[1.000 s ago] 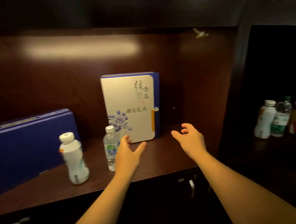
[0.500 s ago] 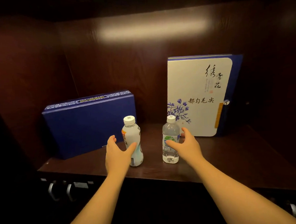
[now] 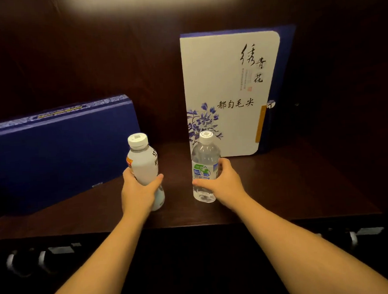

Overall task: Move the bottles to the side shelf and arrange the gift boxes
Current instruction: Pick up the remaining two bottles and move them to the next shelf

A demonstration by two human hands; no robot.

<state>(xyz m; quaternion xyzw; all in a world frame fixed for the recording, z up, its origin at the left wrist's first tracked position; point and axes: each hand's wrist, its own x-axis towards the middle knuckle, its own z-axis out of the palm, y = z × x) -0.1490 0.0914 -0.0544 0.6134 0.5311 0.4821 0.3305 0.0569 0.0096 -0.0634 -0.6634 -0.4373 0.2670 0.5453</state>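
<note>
Two bottles stand on the dark wooden shelf (image 3: 291, 186). My left hand (image 3: 138, 192) is wrapped around the lower half of the white milky bottle (image 3: 143, 163), which has a white cap. My right hand (image 3: 222, 183) grips the clear water bottle (image 3: 204, 162) around its green and blue label. Behind the water bottle a white gift box (image 3: 225, 82) with blue flowers and black calligraphy stands upright against the back wall. A dark blue gift box (image 3: 54, 152) leans on its long edge at the left.
The shelf's back wall and side walls are dark wood, with a light reflection at the top. Below the shelf's front edge, metal drawer handles (image 3: 26, 261) show at the left and another handle (image 3: 355, 235) at the right.
Both hands have moved forward and closed around the bottles, left on the white one and right on the water bottle. The view has come closer to the shelf.
</note>
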